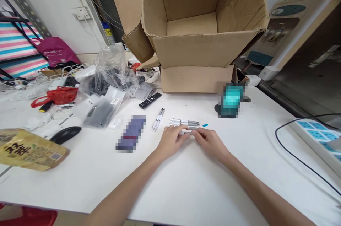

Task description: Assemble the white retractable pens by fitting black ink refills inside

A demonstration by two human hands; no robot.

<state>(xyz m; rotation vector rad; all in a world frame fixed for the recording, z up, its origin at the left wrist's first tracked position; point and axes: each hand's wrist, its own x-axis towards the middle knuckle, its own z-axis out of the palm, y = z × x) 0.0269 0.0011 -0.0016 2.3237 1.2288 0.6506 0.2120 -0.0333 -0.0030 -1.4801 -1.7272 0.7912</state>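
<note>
Both hands meet at the middle of the white table (170, 179). My left hand (172, 140) is closed on the left part of a pen (185, 133). At its right end, my right hand (209, 140) pinches the same pen. Just beyond the fingers, several white and grey pens (183, 122) lie side by side, partly hidden by my left hand. To their left rest more pens (158, 120), set at a slant. A small blue piece (205, 125) lies right of the row.
An open cardboard box (197, 78) stands at the back. Left are a remote (150, 100), a blurred purple item (131, 133), plastic bags (102, 110) and a yellow pouch (32, 149). Right are a phone-like screen (231, 100), a power strip (319, 137) and a black cable (293, 153).
</note>
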